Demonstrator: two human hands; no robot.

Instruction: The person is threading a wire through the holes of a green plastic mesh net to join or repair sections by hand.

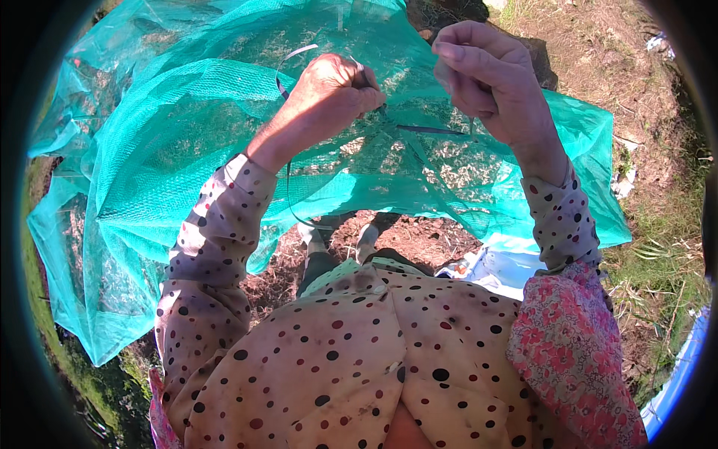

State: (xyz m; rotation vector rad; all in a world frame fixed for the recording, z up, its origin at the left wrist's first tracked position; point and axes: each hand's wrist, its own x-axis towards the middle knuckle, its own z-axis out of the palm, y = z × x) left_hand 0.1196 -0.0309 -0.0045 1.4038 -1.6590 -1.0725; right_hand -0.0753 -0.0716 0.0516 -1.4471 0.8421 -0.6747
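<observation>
Green mesh netting (187, 135) spreads out in front of me in loose folds. Over its middle, my left hand (329, 90) is closed in a fist. A narrow dark ribbon (289, 187) loops past that wrist and hangs down over the net; its upper end runs toward the fist. My right hand (490, 78) is raised to the right, its thumb and fingers pinched together. What lies in that pinch is too small to make out. Between the hands, a dark strip (429, 130) stretches across the netting toward the area below my right hand.
My feet (366, 239) stand on brown soil at the net's near edge. A blue and white sheet or bag (501, 266) lies on the ground to the right. Dry grass (598, 45) and green weeds border the right side; a blue edge (680, 374) shows at lower right.
</observation>
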